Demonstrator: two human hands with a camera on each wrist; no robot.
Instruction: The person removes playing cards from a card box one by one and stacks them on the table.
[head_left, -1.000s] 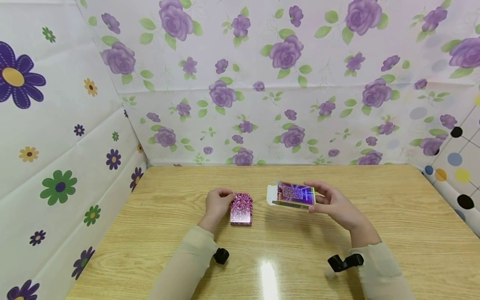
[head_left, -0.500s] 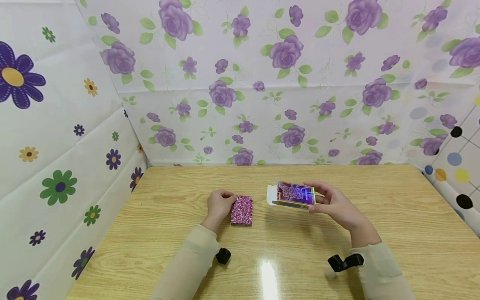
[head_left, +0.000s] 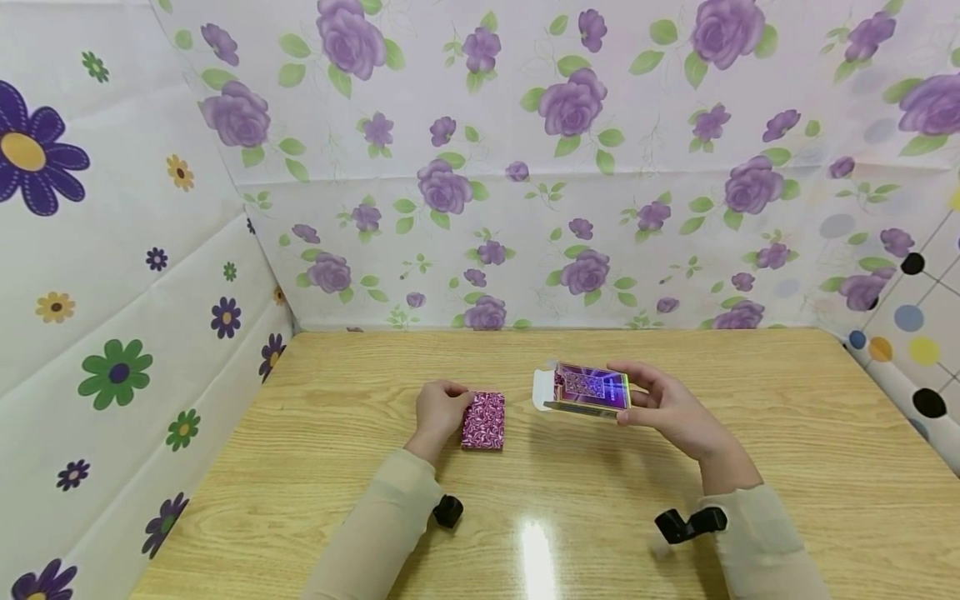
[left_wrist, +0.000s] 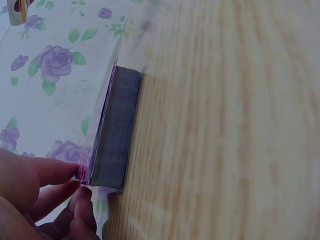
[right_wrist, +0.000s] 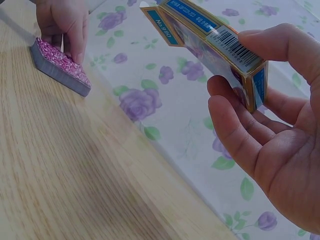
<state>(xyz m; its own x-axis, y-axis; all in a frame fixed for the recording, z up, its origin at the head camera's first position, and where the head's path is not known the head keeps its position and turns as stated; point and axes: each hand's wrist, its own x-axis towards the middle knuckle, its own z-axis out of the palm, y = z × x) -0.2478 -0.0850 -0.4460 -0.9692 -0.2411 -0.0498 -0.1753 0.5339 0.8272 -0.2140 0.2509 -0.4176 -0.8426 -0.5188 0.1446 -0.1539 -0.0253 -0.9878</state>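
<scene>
A deck of playing cards (head_left: 483, 422) with pink-and-white patterned backs lies flat on the table. At its far left corner my left hand (head_left: 441, 417) pinches the top card or cards between thumb and finger. The left wrist view shows a thin gap between these pinched cards (left_wrist: 96, 145) and the grey-edged stack below; how many are pinched cannot be told. To the right, my right hand (head_left: 671, 417) grips one end of a purple, gold-edged card box (head_left: 592, 390) above the table. Its white flap stands open toward the deck. Whatever is inside the box is hidden.
The wooden table (head_left: 360, 367) meets a purple-flowered cloth (head_left: 525, 208) at the back. Another flowered cloth (head_left: 112, 250) stands along the left side, and a dotted one (head_left: 915, 333) borders the right. A black wrist camera (head_left: 448, 511) sits at the left wrist.
My left hand has shifted slightly to the right and nearer. The deck's top, skewed and shiny earlier, now lies squarer and without glare. My right hand and the box hold still.
</scene>
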